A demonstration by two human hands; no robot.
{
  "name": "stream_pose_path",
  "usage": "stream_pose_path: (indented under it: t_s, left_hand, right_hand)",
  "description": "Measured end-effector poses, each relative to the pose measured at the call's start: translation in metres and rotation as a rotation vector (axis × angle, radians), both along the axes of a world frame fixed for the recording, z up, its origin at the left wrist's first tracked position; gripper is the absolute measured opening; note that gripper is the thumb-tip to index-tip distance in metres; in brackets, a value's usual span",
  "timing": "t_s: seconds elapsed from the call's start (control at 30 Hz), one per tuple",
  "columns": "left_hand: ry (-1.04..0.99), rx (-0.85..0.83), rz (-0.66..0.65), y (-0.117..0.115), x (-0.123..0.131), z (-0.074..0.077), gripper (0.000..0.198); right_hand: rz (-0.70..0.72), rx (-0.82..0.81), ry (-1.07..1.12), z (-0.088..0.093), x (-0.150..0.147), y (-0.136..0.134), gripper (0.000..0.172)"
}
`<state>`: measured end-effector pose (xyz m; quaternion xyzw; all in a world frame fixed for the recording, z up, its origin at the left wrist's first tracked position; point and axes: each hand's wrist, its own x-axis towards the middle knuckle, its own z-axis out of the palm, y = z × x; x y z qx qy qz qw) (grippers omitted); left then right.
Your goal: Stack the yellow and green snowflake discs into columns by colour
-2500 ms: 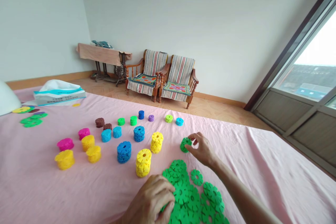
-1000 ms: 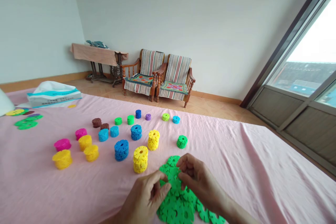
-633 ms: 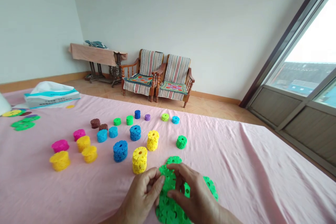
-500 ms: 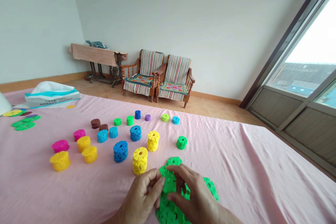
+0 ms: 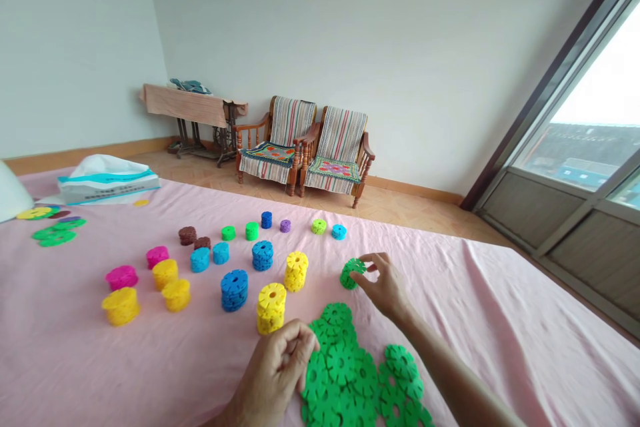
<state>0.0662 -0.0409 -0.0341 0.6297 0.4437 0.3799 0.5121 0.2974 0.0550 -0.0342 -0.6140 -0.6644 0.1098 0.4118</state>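
Note:
My right hand [image 5: 384,285] reaches forward and pinches a green snowflake disc [image 5: 355,266] on top of the small green stack [image 5: 347,278]. My left hand [image 5: 281,367] is curled at the left edge of the loose pile of green discs [image 5: 353,373] near me, fingers closed on something I cannot make out. A yellow stack [image 5: 271,308] stands just beyond the left hand.
Several stacks of yellow, blue, pink, brown and green discs [image 5: 235,290] stand in rows on the pink cloth [image 5: 500,333]. Loose discs [image 5: 53,235] and a white-and-teal bag [image 5: 107,180] lie far left. Two striped armchairs [image 5: 305,150] and a window [image 5: 580,147] are beyond.
My right hand left the green pile, where both hands were together, and moved forward with a green disc to the small green stack. The left hand stayed by the pile.

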Motion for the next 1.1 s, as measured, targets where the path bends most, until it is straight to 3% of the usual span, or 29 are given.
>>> stream_pose_path:
  t_s: [0.47,0.6,0.67,0.73,0.8,0.9,0.97,1.1]
  left_hand:
    - [-0.018,0.001,0.003,-0.001,0.000,-0.001,0.046]
    - [-0.025,0.001,0.009,0.000,0.000,-0.001,0.045]
    - [-0.032,-0.002,0.010,-0.001,0.000,-0.002,0.044]
    - [-0.032,-0.005,0.010,-0.001,0.000,-0.003,0.044]
    - [-0.022,-0.004,0.012,-0.002,0.001,-0.003,0.045]
    - [-0.016,-0.001,0.017,-0.002,0.001,-0.001,0.045]
    - [-0.022,-0.008,0.020,-0.002,0.001,0.001,0.044]
    - [-0.037,-0.025,0.024,-0.002,0.002,0.004,0.045]
  right_hand:
    - [0.045,-0.074,-0.020,-0.011,0.002,0.006,0.029]
    - [0.035,-0.010,-0.021,-0.002,0.000,-0.003,0.033]
    - [0.049,0.038,-0.038,0.009,-0.003,-0.013,0.025]
    - [0.151,0.015,-0.068,0.021,-0.008,-0.026,0.013]
    - [0.329,-0.091,-0.103,0.030,-0.014,-0.039,0.011]
    - [0.528,-0.242,-0.174,0.034,-0.022,-0.053,0.043]
    - [0.579,-0.275,-0.221,0.034,-0.026,-0.055,0.053]
    - [0.613,-0.283,-0.263,0.036,-0.030,-0.054,0.044]
